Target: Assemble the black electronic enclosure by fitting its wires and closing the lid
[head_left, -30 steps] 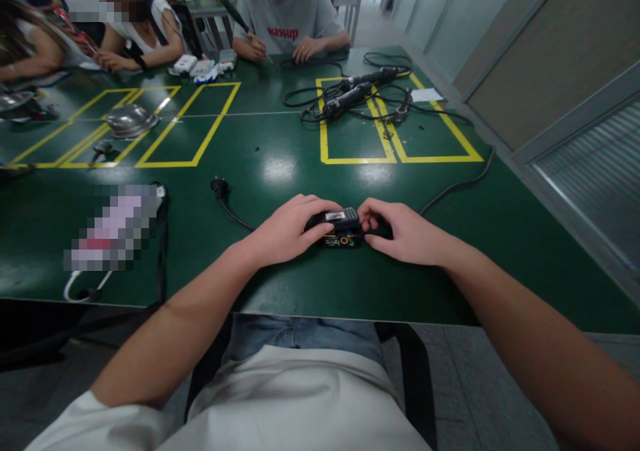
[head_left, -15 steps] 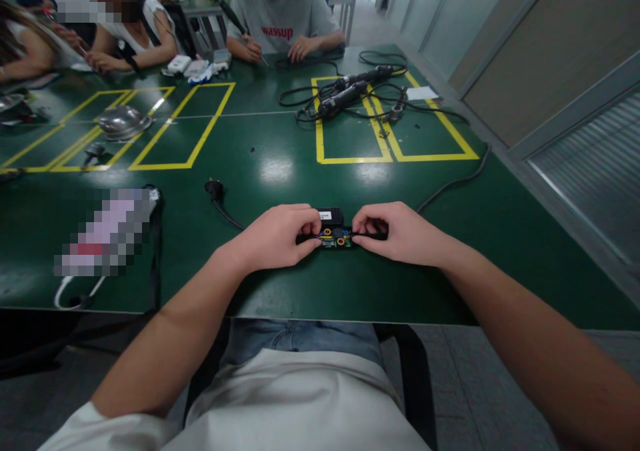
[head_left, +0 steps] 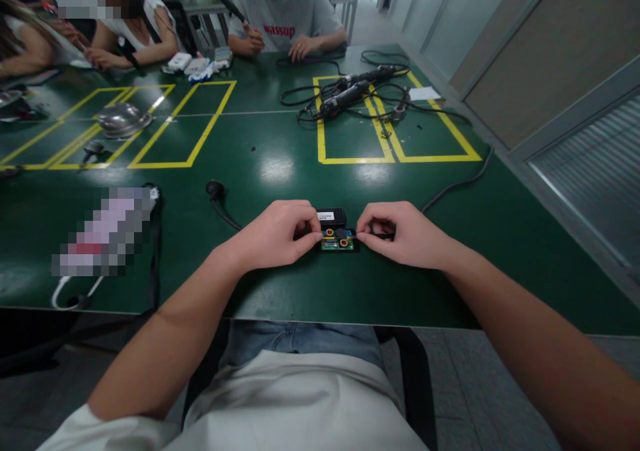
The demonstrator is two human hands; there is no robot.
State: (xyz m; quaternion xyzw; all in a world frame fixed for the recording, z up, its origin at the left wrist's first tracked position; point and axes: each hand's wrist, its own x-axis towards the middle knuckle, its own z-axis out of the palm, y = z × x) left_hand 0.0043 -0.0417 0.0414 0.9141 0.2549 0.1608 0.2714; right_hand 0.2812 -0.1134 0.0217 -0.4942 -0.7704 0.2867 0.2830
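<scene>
A small green circuit board (head_left: 330, 245) with two copper-wound ring coils lies near the table's front edge. Just behind it sits a black ribbed case half (head_left: 336, 217) with a white label. My left hand (head_left: 290, 234) pinches thin wires at the board's left end; its fingers partly hide them. On the opposite end, the thumb and forefinger of my right hand (head_left: 400, 234) are closed on wires of a black cable (head_left: 383, 235). A black power plug (head_left: 215, 188) lies to the left, its cord passing behind my left hand.
Black corded electric screwdrivers (head_left: 345, 97) lie in tangled cables within yellow tape outlines. A metal bowl-like part (head_left: 123, 120) rests at left. A blurred-out pinkish object (head_left: 107, 227) with a strap is front left. People sit across the green table (head_left: 225, 291).
My right hand has shifted slightly right, and more of the board shows between my hands. Across the table, a person has raised the hand holding a dark tool.
</scene>
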